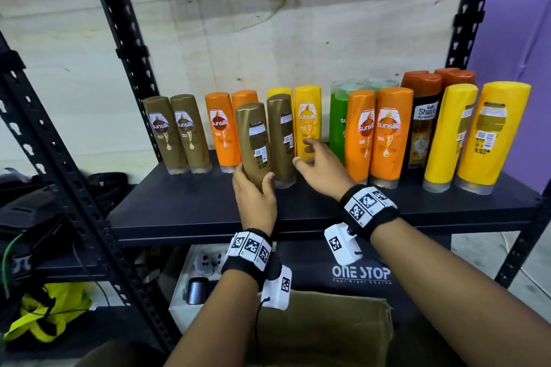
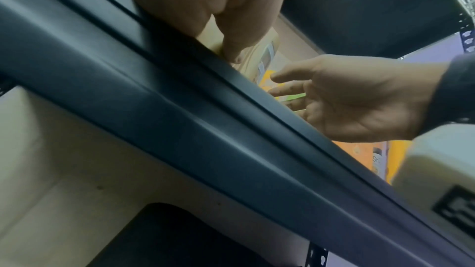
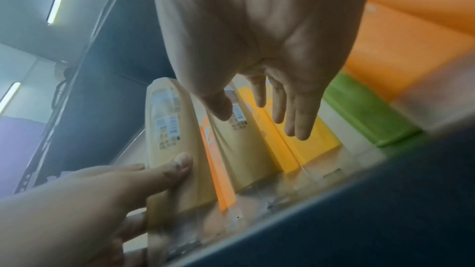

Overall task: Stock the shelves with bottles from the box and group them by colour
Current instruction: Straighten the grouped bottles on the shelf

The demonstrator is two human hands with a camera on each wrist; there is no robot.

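While my left hand is wrapped around the lower part of one brown bottle, I see the main danger in the crowd of bottles around it. This bottle stands tilted at the front of the shelf, and its base seems to be on the shelf or just above it; I cannot tell which. A second brown bottle stands just beside it on the right, with its back label toward me, and the two are touching or almost touching. If I swing the held bottle to the left, toward the two brown bottles at the far left, it can hit the orange bottle behind it, and that one could fall and take its neighbours with it. My grip is low on the body, thumb on one side and fingers on the other, so the tall upper part is free and can tip if I move fast. My right hand is open and holds nothing; its fingers reach between the second brown bottle and the yellow bottle. A careless push there may knock the yellow one backward. The cardboard box is below the shelf, near my forearms.
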